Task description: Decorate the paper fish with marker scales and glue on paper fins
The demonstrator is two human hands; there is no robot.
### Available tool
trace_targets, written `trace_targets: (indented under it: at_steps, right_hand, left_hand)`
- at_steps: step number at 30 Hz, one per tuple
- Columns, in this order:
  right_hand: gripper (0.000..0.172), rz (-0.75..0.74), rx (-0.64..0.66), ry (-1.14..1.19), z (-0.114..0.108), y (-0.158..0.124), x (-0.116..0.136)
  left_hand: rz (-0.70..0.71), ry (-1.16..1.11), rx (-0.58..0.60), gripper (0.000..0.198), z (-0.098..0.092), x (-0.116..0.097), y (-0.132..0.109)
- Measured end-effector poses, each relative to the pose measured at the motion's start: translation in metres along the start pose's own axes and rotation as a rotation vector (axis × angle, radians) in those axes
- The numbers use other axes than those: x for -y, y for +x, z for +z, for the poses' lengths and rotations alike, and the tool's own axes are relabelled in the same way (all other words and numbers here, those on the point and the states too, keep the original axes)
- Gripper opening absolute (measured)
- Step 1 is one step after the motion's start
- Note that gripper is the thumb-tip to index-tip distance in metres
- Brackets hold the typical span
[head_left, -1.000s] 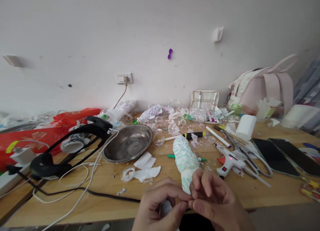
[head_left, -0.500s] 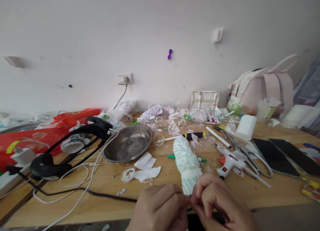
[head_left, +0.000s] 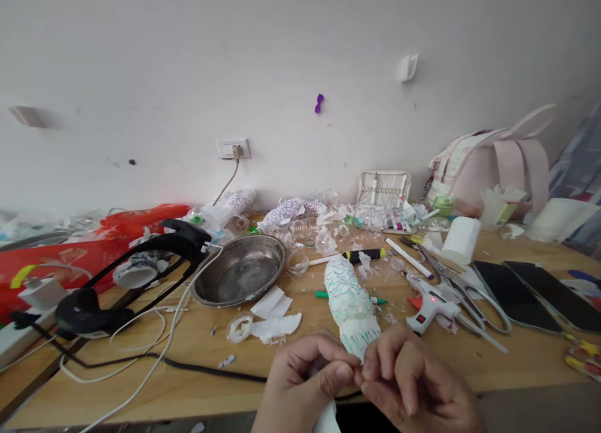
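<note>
My left hand (head_left: 312,380) is closed at the front edge of the table, thumb and forefinger pinched together. Out from under its palm hangs a white sheet, like paper or tissue (head_left: 327,418), mostly hidden by the hand. My right hand (head_left: 413,376) is closed too, its fingertips meeting those of the left; whatever lies between them is too small to make out. Just beyond both hands lies a white fish-like body (head_left: 348,295) with green and purple scale lines. A green marker (head_left: 378,300) sits under it, sticking out on either side.
A metal bowl (head_left: 239,270), torn paper (head_left: 277,325) and a black headset (head_left: 89,311) with cables are on the left. A glue gun (head_left: 432,303) with a lit red light, scissors (head_left: 488,305) and two phones (head_left: 516,295) lie right. Clear plastic scraps (head_left: 323,239) litter the back.
My left hand has turned so that its thumb shows, and the white sheet beneath it has come into view. My right fingers have shifted slightly, still meeting the left.
</note>
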State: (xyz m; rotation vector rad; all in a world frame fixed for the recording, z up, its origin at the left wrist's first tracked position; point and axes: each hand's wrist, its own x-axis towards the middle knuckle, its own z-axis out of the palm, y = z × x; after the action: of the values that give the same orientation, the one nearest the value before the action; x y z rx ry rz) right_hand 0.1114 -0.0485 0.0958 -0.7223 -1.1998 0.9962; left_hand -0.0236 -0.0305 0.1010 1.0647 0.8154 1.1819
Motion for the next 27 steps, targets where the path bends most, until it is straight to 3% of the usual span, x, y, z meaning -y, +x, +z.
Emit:
trace_targets:
  at_steps: [6,9,11,13,16,19,23,27]
  right_hand:
    - [0.049,0.198,0.096,0.234,-0.008,0.007,-0.004]
    - [0.038,0.239,0.118,0.318,-0.011,0.007,-0.006]
    - [0.020,0.180,0.114,0.237,-0.014,0.006,-0.005]
    - [0.008,0.022,0.137,-0.001,-0.019,0.006,-0.005]
    - [0.026,-0.269,0.228,-0.368,-0.026,0.008,-0.004]
    - [0.029,-0.425,0.309,-0.522,-0.031,0.012,-0.005]
    - [0.014,-0.384,0.203,-0.562,-0.032,0.013,-0.004]
    - [0.016,-0.275,0.170,-0.452,-0.029,0.010,-0.002]
  left_hand:
    - [-0.069,-0.070,0.012,0.028,-0.002,0.003,-0.003]
    - [-0.053,-0.071,0.031,0.023,-0.006,0.006,-0.005]
    - [0.003,-0.009,0.027,0.018,-0.008,0.007,-0.006]
    - [0.095,0.090,0.028,0.014,-0.008,0.006,-0.006]
    - [0.209,0.206,0.084,0.014,-0.007,0.004,-0.007]
    - [0.249,0.245,0.111,0.019,-0.006,0.003,-0.008]
    - [0.276,0.302,0.112,0.020,-0.009,0.009,-0.007]
    - [0.338,0.457,0.048,0.019,-0.013,0.014,-0.005]
